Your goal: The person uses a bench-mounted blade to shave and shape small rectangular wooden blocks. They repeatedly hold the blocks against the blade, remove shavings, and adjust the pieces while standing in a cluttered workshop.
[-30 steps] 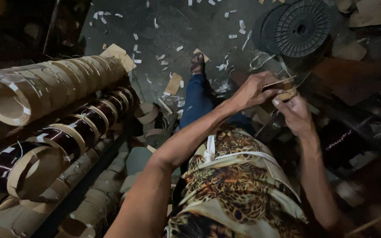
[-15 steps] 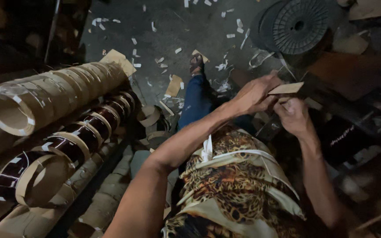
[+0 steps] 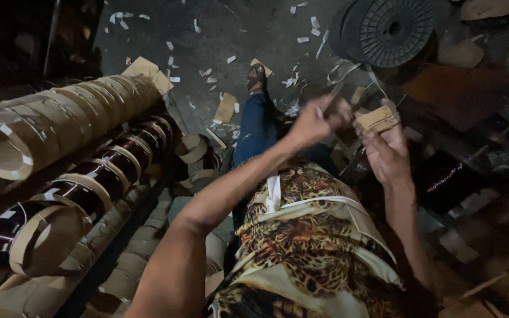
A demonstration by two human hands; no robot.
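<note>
Here, small tan cardboard piece (image 3: 377, 119), flat, rectangular, pinched

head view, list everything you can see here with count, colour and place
cardboard rings: many, tan, long row at left
dark-banded rings: several, maroon and tan, row below it
spool: one, black, top right floor
paper scraps: many, white, on dark floor
cardboard pieces: a few, tan, floor near foot
sandalled foot: one, top centre
patterned garment: one, leopard print, lap
small cardboard piece: one, tan, in right hand
left hand: closed on thin strip
right hand: holding cardboard piece
</note>
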